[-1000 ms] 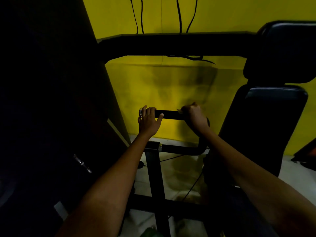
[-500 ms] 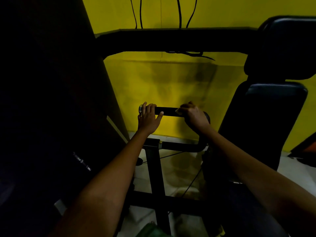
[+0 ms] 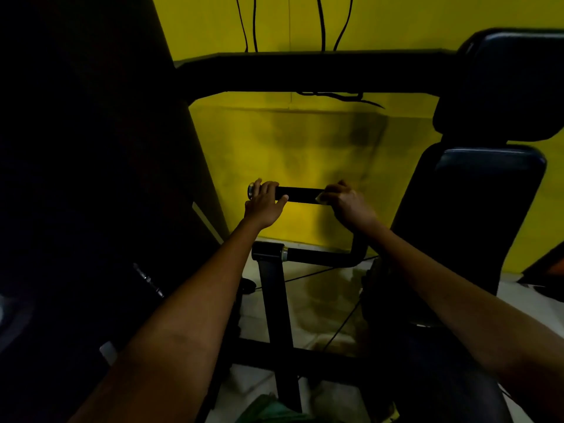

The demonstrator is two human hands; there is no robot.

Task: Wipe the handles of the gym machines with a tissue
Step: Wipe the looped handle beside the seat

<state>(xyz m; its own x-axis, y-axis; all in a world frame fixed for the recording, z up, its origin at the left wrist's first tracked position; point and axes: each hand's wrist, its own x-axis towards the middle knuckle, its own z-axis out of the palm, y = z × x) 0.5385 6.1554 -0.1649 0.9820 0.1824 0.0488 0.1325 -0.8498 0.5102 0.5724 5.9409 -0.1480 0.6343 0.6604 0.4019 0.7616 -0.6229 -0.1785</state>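
Note:
A black horizontal handle (image 3: pixel 300 194) of a gym machine runs across the middle of the head view, with a silver cap at its left end. My left hand (image 3: pixel 265 203) grips the handle near that cap, fingers curled over the top. My right hand (image 3: pixel 348 203) wraps the handle's right part with a pale tissue (image 3: pixel 321 199) pressed against the bar; only a small corner of the tissue shows beside my fingers.
A black padded seat back (image 3: pixel 476 215) stands to the right and a thick black crossbar (image 3: pixel 305 71) spans above. A dark machine column (image 3: pixel 91 178) fills the left. A lower bar (image 3: pixel 320 256) and upright post (image 3: pixel 276 300) sit below the handle, in front of the yellow wall (image 3: pixel 290 141).
My right hand with the tissue has slid a little to the left along the handle. My left hand has kept its grip near the cap.

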